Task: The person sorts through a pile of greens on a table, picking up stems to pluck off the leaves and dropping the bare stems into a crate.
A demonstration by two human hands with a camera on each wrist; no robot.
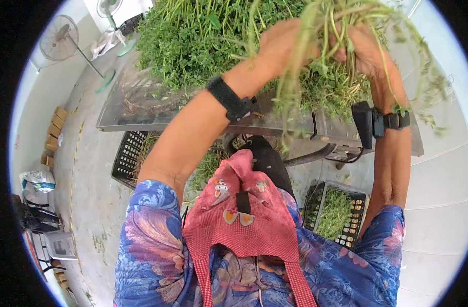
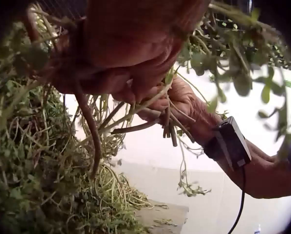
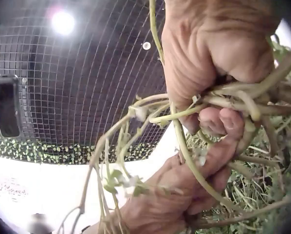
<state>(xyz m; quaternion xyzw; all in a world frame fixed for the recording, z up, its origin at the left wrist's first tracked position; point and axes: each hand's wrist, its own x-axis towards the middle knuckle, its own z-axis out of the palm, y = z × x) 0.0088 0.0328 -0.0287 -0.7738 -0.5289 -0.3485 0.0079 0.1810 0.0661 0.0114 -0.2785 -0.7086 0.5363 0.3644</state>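
1. Two hands meet over a bunch of leafy stems (image 1: 328, 23) at the top of the frame, right of centre, above a dark table (image 1: 134, 122).
2. The left hand (image 1: 290, 42), at upper centre, is curled around stems; the right hand (image 1: 366, 51), toward the upper right, clasps the bunch just beside it.
3. The bunch has no single long axis: strands arch over the right hand toward the right edge, while others droop down the frame between the forearms. In the right wrist view, the thickest stems run roughly sideways under the right palm.
4. Bare stem ends poke out below the right hand in the left wrist view, aimed toward the lower middle.
5. The heap of greens (image 1: 193, 46) fills the upper centre and upper left; the left hand is the nearer to most of it.
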